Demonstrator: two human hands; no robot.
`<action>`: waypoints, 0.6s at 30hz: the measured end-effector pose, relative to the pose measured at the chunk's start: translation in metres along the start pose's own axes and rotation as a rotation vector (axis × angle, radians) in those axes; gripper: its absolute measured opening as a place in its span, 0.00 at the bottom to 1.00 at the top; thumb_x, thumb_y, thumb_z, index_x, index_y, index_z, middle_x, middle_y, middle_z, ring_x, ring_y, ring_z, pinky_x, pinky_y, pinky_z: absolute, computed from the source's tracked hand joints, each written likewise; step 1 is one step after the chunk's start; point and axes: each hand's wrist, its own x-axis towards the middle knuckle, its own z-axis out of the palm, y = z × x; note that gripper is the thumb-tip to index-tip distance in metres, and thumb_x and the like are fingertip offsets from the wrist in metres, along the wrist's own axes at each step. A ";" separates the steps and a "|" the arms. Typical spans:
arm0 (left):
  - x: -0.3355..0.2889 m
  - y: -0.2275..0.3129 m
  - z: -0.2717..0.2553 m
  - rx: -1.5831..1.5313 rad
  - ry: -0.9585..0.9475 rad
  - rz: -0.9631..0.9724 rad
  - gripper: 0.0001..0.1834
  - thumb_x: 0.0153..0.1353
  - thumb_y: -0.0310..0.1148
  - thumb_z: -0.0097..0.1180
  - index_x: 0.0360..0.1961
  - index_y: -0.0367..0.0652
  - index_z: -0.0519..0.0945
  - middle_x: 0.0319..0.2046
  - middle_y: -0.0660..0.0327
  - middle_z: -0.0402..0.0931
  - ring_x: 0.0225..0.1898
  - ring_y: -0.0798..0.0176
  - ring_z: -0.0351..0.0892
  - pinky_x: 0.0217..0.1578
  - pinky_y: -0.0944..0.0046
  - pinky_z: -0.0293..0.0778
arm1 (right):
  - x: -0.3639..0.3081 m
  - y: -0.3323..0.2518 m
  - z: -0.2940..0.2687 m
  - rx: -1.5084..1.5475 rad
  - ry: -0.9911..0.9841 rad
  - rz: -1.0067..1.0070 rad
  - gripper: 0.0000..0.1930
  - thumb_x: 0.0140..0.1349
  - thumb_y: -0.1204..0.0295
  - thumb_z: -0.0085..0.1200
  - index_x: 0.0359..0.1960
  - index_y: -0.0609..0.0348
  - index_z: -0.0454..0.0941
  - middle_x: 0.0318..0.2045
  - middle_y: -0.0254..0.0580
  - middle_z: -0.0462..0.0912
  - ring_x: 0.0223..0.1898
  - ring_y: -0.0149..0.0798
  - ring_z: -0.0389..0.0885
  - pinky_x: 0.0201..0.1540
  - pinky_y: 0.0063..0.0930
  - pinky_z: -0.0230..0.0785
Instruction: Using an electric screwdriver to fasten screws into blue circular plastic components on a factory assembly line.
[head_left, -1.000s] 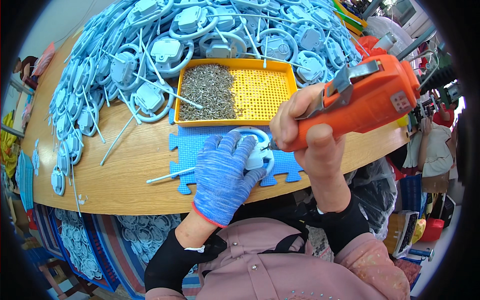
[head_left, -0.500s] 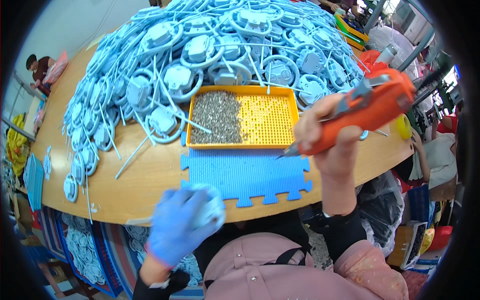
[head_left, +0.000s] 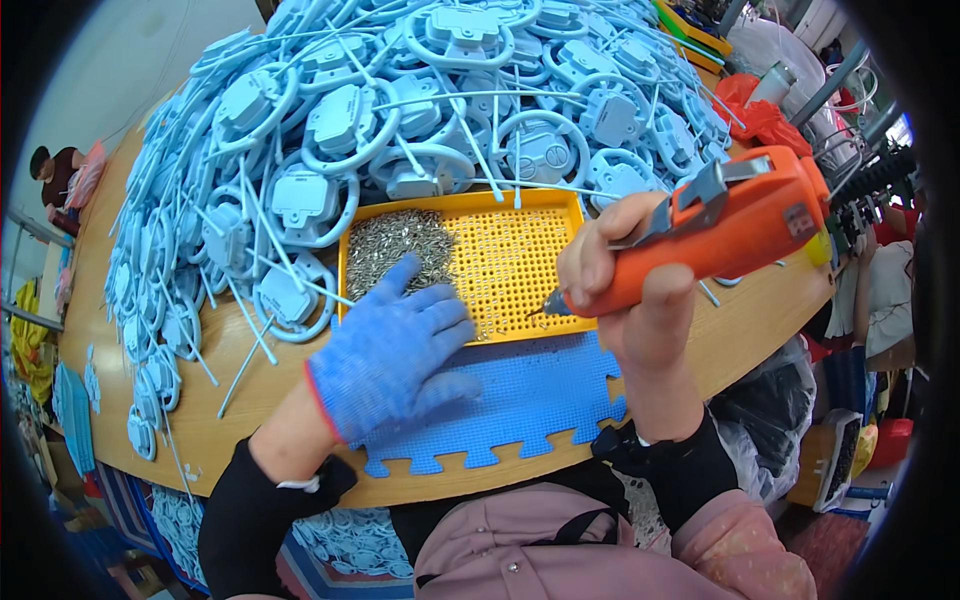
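My left hand (head_left: 385,350), in a blue knit glove, has its fingers spread and holds nothing. Its fingertips reach over the near edge of a yellow tray (head_left: 550,197), beside a heap of small metal screws (head_left: 400,245) in the tray's left part. Rows of holes fill the tray's right part, many with screws standing in them. My bare right hand (head_left: 655,325) is wrapped round an orange electric screwdriver (head_left: 730,225), whose tip points left, over the tray's near right corner. Under my left hand lies a blue foam mat (head_left: 530,400) with notched edges.
Light blue plastic ring-shaped parts (head_left: 340,120) with long thin stems are piled high behind and left of the tray. A red plastic bag (head_left: 760,115) lies at the far right. More blue parts (head_left: 350,540) fill containers below the table edge. Another person (head_left: 60,180) is at the far left.
My left hand has let go of a light blue part and moved up from the table's front edge to the tray. My right hand still holds the screwdriver. The head view has shifted slightly.
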 end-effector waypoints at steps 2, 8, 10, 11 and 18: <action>-0.010 -0.001 -0.002 0.023 0.008 -0.047 0.25 0.59 0.51 0.53 0.43 0.38 0.80 0.45 0.52 0.78 0.54 0.50 0.74 0.64 0.41 0.54 | -0.002 0.005 0.001 0.061 0.007 0.009 0.30 0.51 0.46 0.63 0.41 0.59 0.70 0.21 0.35 0.73 0.21 0.29 0.72 0.24 0.22 0.65; -0.006 -0.005 0.000 0.019 0.021 -0.061 0.21 0.56 0.46 0.58 0.40 0.40 0.81 0.42 0.53 0.78 0.51 0.50 0.75 0.63 0.41 0.55 | -0.001 0.006 -0.001 -0.054 0.021 0.053 0.32 0.51 0.40 0.61 0.40 0.58 0.69 0.20 0.34 0.73 0.19 0.30 0.71 0.21 0.22 0.64; -0.002 -0.005 0.001 0.005 0.057 -0.039 0.20 0.54 0.45 0.58 0.39 0.40 0.81 0.41 0.54 0.78 0.49 0.49 0.75 0.62 0.41 0.56 | -0.001 0.002 -0.003 -0.103 0.030 0.028 0.32 0.51 0.40 0.61 0.39 0.58 0.69 0.20 0.34 0.73 0.19 0.30 0.71 0.20 0.22 0.64; -0.001 -0.005 0.003 -0.002 0.089 -0.024 0.19 0.53 0.45 0.59 0.38 0.40 0.81 0.40 0.54 0.77 0.48 0.49 0.75 0.61 0.41 0.57 | -0.001 0.001 -0.005 -0.113 0.034 0.030 0.32 0.51 0.40 0.61 0.39 0.58 0.69 0.20 0.34 0.73 0.19 0.30 0.71 0.20 0.22 0.64; -0.008 -0.005 0.016 0.003 0.222 -0.086 0.17 0.49 0.40 0.62 0.38 0.41 0.81 0.39 0.55 0.77 0.48 0.50 0.75 0.59 0.43 0.61 | 0.000 0.008 -0.006 -0.082 0.033 0.057 0.33 0.51 0.39 0.59 0.39 0.58 0.70 0.20 0.33 0.72 0.18 0.29 0.70 0.19 0.22 0.63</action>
